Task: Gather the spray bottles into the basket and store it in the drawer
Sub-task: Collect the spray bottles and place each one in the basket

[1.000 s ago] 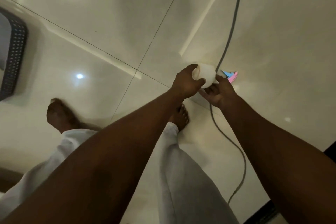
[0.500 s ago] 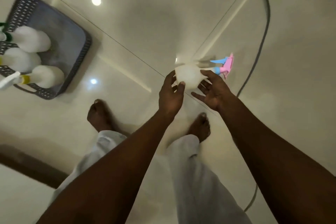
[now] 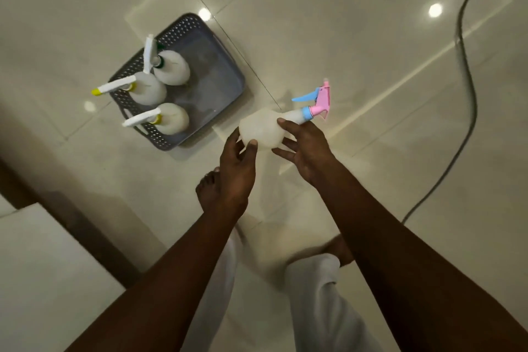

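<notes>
head view: i have the pink-topped bottle [image 3: 261, 130] in the air just right of the basket [image 3: 217, 81], left hand [image 3: 237, 171] pinching its base, right hand [image 3: 307, 151] curled loosely at its shoulder. three bottles [image 3: 171, 66] stand along the left side, so i'd turn it upright and lower it into the bare right half, nozzle clear of the rim.

The left hand [image 3: 237, 168] hides part of a bare foot [image 3: 208, 191] below it. Right of the hands, the grey cable [image 3: 468, 88] runs off the top edge.
</notes>
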`<state>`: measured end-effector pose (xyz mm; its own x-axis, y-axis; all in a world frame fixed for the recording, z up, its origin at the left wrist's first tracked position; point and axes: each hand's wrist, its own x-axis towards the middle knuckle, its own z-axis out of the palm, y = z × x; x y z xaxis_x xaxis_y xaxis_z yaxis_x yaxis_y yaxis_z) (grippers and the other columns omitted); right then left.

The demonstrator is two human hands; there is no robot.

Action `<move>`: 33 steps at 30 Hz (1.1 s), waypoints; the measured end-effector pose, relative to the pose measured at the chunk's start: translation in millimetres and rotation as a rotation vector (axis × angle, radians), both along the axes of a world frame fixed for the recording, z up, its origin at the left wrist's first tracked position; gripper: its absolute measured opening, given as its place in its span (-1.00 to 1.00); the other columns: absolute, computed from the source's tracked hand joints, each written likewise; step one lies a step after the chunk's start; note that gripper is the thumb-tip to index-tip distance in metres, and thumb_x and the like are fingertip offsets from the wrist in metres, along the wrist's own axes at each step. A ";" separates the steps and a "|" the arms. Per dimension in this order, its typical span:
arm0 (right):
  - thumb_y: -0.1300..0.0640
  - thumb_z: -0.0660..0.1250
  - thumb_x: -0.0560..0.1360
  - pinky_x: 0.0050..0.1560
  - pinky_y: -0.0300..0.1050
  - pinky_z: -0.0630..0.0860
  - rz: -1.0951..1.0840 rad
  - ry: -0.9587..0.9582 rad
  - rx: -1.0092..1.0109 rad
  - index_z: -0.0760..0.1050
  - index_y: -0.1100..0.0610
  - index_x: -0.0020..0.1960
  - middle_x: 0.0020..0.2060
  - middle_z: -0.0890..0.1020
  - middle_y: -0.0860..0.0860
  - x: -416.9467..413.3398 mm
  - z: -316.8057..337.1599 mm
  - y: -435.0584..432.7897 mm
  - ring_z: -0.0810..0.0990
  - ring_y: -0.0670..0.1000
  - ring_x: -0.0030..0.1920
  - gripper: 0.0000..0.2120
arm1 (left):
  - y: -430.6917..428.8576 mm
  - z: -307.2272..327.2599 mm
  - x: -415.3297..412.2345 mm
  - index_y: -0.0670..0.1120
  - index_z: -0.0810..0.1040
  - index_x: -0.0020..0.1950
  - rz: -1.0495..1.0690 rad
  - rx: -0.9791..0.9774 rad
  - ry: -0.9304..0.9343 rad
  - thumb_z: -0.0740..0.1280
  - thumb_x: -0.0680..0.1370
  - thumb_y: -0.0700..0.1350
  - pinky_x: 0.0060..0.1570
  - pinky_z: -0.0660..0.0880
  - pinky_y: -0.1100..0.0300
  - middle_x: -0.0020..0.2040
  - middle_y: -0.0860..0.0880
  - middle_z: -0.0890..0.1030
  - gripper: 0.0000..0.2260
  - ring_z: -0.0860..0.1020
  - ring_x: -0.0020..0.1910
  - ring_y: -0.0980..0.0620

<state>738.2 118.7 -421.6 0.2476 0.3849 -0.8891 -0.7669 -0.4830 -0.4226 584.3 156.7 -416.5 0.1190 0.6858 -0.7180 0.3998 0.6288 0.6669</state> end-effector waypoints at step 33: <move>0.21 0.43 0.60 0.34 -0.05 0.56 0.813 -1.080 0.241 0.49 0.20 0.46 0.34 0.60 0.09 -143.8 -92.3 189.4 0.58 0.07 0.35 -0.56 | 168.5 -73.4 -64.5 -0.11 0.59 0.31 0.782 -0.542 -0.366 0.24 0.72 0.00 0.07 0.63 0.10 0.04 -0.02 0.71 -0.73 0.65 0.16 -0.03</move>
<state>594.4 308.1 -513.9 0.3999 0.8692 -0.2908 0.4554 -0.4638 -0.7600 519.8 325.2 -489.9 0.0514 0.2589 -0.9645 -0.4237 0.8802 0.2137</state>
